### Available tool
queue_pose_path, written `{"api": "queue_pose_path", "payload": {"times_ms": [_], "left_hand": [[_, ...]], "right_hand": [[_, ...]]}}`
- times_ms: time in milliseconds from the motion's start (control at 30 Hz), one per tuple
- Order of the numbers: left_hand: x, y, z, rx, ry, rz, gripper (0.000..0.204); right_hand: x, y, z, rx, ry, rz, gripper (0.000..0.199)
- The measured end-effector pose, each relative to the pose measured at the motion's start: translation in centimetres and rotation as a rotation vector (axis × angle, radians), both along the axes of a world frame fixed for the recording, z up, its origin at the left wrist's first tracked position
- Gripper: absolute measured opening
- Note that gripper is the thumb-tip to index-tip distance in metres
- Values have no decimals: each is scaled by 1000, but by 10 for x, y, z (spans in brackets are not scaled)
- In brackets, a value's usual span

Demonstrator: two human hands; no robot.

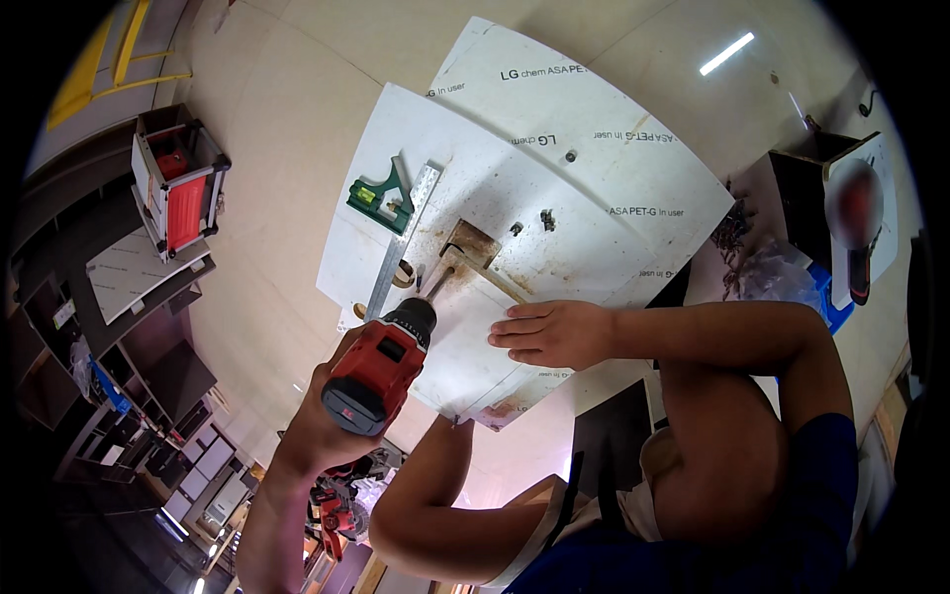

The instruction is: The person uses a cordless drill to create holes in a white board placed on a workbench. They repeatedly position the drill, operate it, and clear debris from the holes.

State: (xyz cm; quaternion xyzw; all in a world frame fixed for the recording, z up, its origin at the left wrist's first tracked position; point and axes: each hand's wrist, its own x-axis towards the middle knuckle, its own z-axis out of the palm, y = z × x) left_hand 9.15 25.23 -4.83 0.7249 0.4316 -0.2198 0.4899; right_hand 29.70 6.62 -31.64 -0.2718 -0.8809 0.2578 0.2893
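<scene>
My left hand (322,411) grips a red and black cordless drill (381,366). Its bit (438,284) points up and right onto a small white panel (465,337) with rust-brown stains. My right hand (549,332) lies flat, fingers together, on that panel's right edge, pressing it down. The small panel rests on larger white boards (554,148) covered in protective film. A brown square block (473,241) sits just past the bit's tip.
A metal ruler with a green square head (381,198) lies left of the drill bit. A few screws (546,218) sit on the board. A red and white cart (178,188) stands at the left by dark shelves. A red power tool (336,505) lies on the floor below.
</scene>
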Motion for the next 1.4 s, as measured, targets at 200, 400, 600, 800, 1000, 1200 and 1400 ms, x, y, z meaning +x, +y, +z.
{"api": "queue_pose_path", "payload": {"times_ms": [200, 400, 600, 800, 1000, 1200, 1400], "left_hand": [[-3, -1, -1, 5, -12, 10, 67], [1, 2, 1, -8, 10, 7, 66], [3, 1, 0, 21, 0, -11, 67], [2, -2, 1, 21, -29, -3, 37], [-1, -2, 1, 15, 0, 14, 59], [-7, -1, -2, 57, 13, -49, 71], [-10, 0, -3, 60, -3, -62, 71]], "right_hand": [[0, 1, 0, -17, 8, 8, 29], [0, 1, 2, -18, 7, 4, 28], [1, 1, 3, -12, 19, -9, 26], [0, 1, 3, -10, 40, -21, 26], [-1, 0, 1, -1, 28, -18, 26], [-1, -2, 1, -4, 16, -18, 27], [0, 0, 2, -19, -2, 7, 28]]}}
